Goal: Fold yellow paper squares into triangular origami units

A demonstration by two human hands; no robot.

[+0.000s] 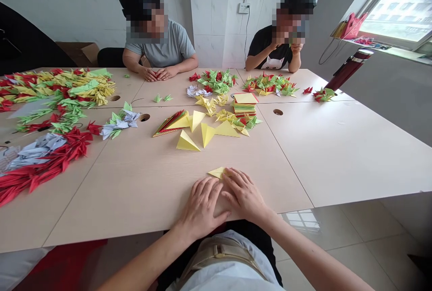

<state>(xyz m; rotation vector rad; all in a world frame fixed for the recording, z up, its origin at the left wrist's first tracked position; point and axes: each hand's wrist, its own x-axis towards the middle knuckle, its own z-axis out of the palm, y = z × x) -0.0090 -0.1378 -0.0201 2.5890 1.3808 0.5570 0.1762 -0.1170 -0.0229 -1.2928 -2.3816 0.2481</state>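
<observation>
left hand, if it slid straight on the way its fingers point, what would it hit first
Most likely the small yellow folded paper just past the left hand's fingertips, partly under the right hand's fingers; exact height above the table is unclear.

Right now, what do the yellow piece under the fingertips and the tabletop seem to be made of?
Yellow piece: most likely paper, matte; it looks thin, with crisp straight edges. Tabletop: possibly laminated board, smooth with a slight sheen; straight seams divide it.
</observation>
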